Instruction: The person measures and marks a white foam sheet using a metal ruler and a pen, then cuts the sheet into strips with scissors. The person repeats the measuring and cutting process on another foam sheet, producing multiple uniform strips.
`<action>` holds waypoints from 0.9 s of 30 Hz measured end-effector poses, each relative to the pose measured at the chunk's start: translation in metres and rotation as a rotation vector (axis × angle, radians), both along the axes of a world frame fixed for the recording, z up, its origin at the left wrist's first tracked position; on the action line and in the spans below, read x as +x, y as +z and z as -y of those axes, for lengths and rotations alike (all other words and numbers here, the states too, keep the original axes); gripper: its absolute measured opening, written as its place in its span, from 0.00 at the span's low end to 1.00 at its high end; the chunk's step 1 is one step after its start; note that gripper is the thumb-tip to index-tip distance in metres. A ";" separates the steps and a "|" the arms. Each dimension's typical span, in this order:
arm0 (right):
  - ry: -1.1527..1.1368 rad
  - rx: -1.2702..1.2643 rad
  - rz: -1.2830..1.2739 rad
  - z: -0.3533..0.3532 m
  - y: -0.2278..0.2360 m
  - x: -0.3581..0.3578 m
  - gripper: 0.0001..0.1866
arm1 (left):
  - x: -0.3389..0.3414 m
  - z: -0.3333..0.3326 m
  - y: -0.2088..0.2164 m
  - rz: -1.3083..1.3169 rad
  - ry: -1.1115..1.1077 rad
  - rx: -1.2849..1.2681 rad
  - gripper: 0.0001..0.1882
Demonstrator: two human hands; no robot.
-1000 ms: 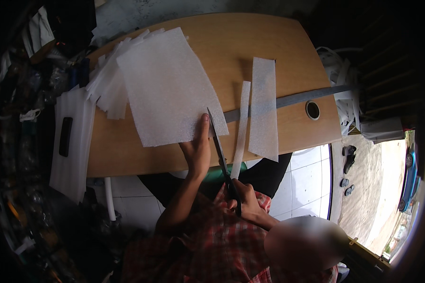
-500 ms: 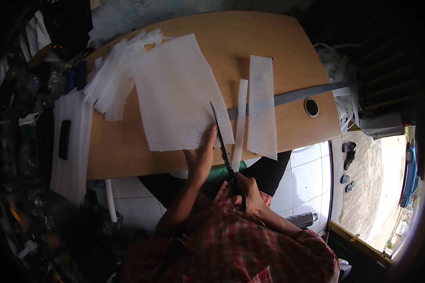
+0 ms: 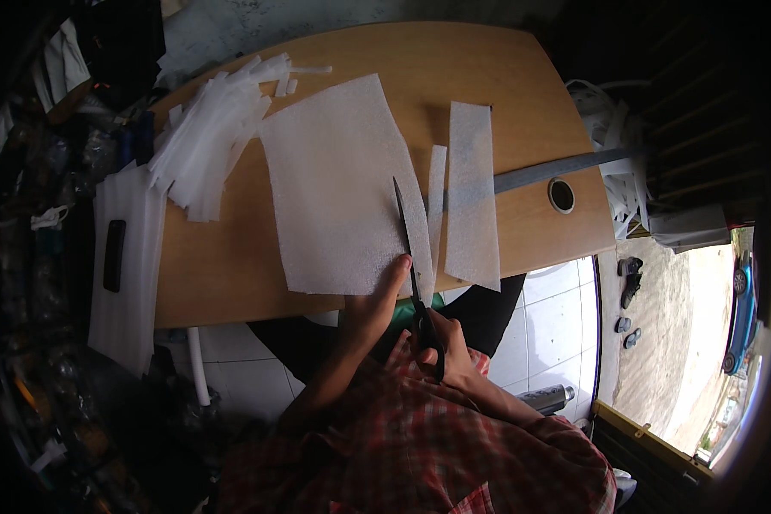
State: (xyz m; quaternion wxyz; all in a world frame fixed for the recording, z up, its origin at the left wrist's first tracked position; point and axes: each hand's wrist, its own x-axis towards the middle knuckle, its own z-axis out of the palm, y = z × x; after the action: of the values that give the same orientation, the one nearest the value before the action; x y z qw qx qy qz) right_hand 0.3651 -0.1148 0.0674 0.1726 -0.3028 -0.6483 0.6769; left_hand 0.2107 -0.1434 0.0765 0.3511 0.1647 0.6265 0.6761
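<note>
My left hand (image 3: 375, 307) grips the near edge of a white foam sheet (image 3: 338, 184), thumb on top and the other fingers hidden beneath. In my right hand (image 3: 451, 344) is a pair of black scissors (image 3: 405, 227), its blades pointing away from me along the sheet's right side. One blade lies over the sheet; whether the blades touch each other cannot be made out. Just right of the sheet lies a narrow foam strip (image 3: 437, 184), and beyond it a wider foam piece (image 3: 471, 193).
Many cut foam strips (image 3: 210, 128) are heaped at the table's (image 3: 437, 60) far left. A black phone-like object (image 3: 114, 257) rests on foam lengths (image 3: 143, 265) overhanging the left edge. A grey metal ruler (image 3: 548, 170) crosses the right side, near a round hole (image 3: 561, 195).
The foam sheet has come toward me and to the right, with my left hand holding it. The scissors shifted slightly, their tip now farther right. The sheet's near right corner covers part of the narrow strip.
</note>
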 end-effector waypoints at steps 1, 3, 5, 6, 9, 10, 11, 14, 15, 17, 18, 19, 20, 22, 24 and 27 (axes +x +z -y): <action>-0.008 -0.008 -0.007 0.000 -0.001 -0.001 0.41 | 0.002 0.002 -0.001 -0.006 -0.004 0.029 0.15; -0.023 -0.037 -0.026 0.000 -0.003 -0.001 0.42 | 0.005 0.005 -0.004 0.010 -0.014 0.027 0.15; -0.016 -0.003 0.006 0.000 -0.004 -0.001 0.42 | 0.005 0.006 -0.005 0.004 -0.007 0.033 0.14; -0.013 0.008 0.018 0.001 -0.005 0.000 0.42 | 0.005 0.006 -0.005 0.000 0.000 0.038 0.14; -0.028 0.025 0.070 0.003 -0.006 0.001 0.41 | 0.003 0.010 -0.004 -0.025 -0.013 -0.027 0.14; -0.023 0.025 0.074 0.003 -0.007 0.001 0.40 | 0.003 0.011 -0.004 0.000 -0.026 -0.025 0.14; -0.012 0.026 0.083 0.003 -0.008 0.001 0.40 | 0.003 0.012 -0.004 0.027 -0.040 -0.024 0.14; -0.011 0.025 0.060 0.003 -0.009 0.003 0.40 | 0.003 0.017 -0.005 0.078 -0.048 -0.043 0.14; -0.013 0.027 0.039 0.003 -0.009 0.004 0.40 | 0.002 0.019 -0.005 0.083 -0.043 -0.038 0.15; -0.018 0.037 0.021 0.000 -0.008 0.004 0.40 | -0.005 0.024 -0.004 0.063 -0.002 -0.119 0.14; -0.021 0.044 0.009 -0.001 -0.008 0.004 0.40 | -0.009 0.028 -0.003 0.050 0.018 -0.152 0.14; -0.019 0.047 0.019 -0.003 -0.008 0.003 0.41 | -0.014 0.029 -0.002 0.129 0.037 -0.142 0.14; -0.016 0.049 0.029 -0.004 -0.007 0.002 0.41 | -0.019 0.030 -0.001 0.208 0.057 -0.135 0.14; -0.004 0.062 0.036 -0.006 -0.007 -0.001 0.41 | -0.022 0.029 0.002 0.259 0.119 -0.104 0.14; 0.003 0.099 0.035 -0.007 -0.006 -0.003 0.42 | -0.017 0.025 0.006 0.205 0.200 -0.052 0.14; 0.004 0.091 0.023 -0.008 -0.004 -0.006 0.43 | -0.006 0.023 0.010 0.165 0.150 -0.110 0.15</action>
State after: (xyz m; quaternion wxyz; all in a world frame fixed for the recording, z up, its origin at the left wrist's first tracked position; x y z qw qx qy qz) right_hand 0.3592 -0.1071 0.0630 0.1771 -0.3012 -0.6810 0.6436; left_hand 0.2043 -0.1666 0.0866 0.3583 0.0416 0.6422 0.6763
